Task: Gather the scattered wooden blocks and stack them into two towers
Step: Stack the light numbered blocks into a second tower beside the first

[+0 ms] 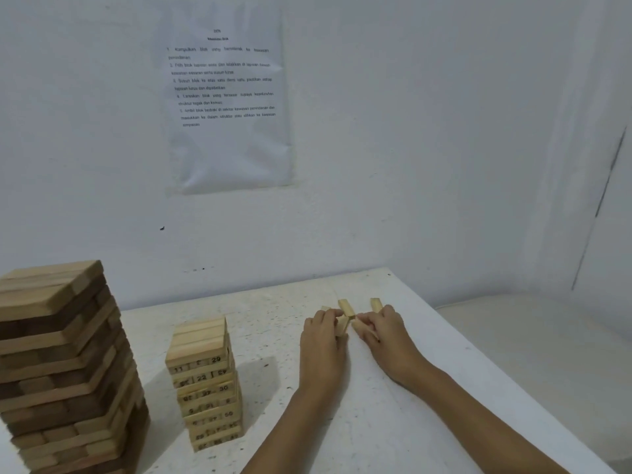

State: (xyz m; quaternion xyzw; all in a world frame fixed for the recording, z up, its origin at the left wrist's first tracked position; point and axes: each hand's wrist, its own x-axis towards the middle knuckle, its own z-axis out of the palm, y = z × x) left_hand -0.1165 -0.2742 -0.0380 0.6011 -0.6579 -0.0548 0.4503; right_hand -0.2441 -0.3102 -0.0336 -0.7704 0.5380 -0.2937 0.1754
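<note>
A tall tower of light and dark wooden blocks (65, 367) fills the view's 8 o'clock. A shorter tower of pale numbered blocks (205, 381) stands apart at its 3 o'clock. Both rest on a white speckled table (393, 415) against a white wall (410, 131) bearing a printed paper sheet (227, 97). At the table's 1 o'clock, the left hand (321, 340) grips one pale wooden block (342, 327), fingers curled round it. The right hand (388, 331) pinches another pale block (359, 325) – loose pale blocks (347, 307) lie just beyond, at 12 o'clock.

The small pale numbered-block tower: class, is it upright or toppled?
Upright: the small pale numbered wooden-block tower stands on the white table, its layers stacked one on another.
</note>
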